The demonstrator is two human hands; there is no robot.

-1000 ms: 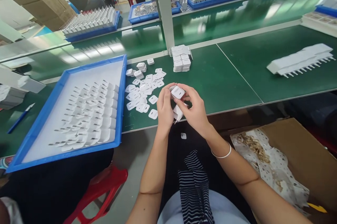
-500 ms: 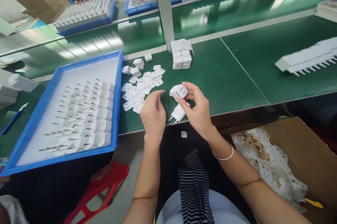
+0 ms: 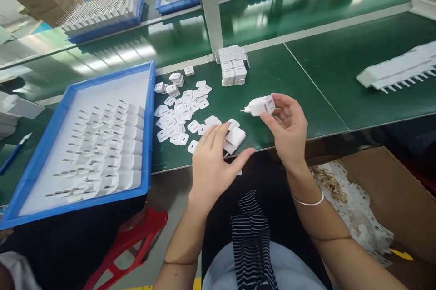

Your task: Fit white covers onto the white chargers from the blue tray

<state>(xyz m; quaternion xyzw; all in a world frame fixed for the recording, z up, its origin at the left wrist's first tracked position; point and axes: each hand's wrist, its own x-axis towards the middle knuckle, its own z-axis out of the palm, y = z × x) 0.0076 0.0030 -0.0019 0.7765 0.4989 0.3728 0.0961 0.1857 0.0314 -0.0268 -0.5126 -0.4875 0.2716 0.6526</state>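
My right hand grips a white plug charger above the green bench, its pins toward the left and its printed end by my fingers. My left hand is open at the bench edge, fingers stretched and thumb apart. Just beyond its fingers lies a second white charger, partly hidden by them. Small white end covers with slots, one of them a loose cover, lie beside the left fingertips. More covers form a scattered pile to the left.
A blue-rimmed tray with rows of chargers, pins up, stands at left. Stacked covers sit by the post. A row of white chargers lies far right. Below is a cardboard box; a blue pen-like tool is far left.
My right hand has moved right and up with the charger, which is turned sideways. My left hand has opened and shifted right, and several covers now lie spread near it.
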